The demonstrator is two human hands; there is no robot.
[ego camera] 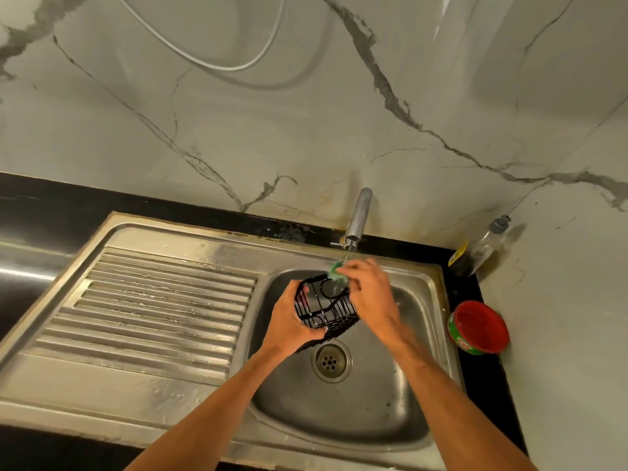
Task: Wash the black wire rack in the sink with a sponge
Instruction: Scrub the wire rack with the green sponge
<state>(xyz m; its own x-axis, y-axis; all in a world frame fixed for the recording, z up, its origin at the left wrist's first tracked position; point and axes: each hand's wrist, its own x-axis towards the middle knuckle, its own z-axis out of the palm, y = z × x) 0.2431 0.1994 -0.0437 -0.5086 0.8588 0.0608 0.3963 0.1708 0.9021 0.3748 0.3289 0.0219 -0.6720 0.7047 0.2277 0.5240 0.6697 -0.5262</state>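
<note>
Two bare forearms [210, 402] reached from the near edge over the steel sink [356, 409]. The left hand [289, 321] held the black rack [326, 307] above the basin, clear of the drain [330, 359], its fingers curled round the rack's left side and lower edge. The right hand [368, 294] pinched a green sponge [336, 270] between thumb and fingers and pressed it against the rack's far top edge, right under the tap [358, 215], from which a thin stream seemed to run. This looked like the scrubbing step, with only the far rim under the sponge and most of the wires not yet covered. The next move would likely call for drawing the sponge along the wires, with the left hand turning the rack to bring its sides and base round, gripping firmly since wet wire slips. To the left lay the ribbed drainboard [153, 311]. On the black surface [34, 205] right of the sink stood a red tub [479, 326] and, in the corner, a clear bottle [486, 246], both well apart from the hands.
</note>
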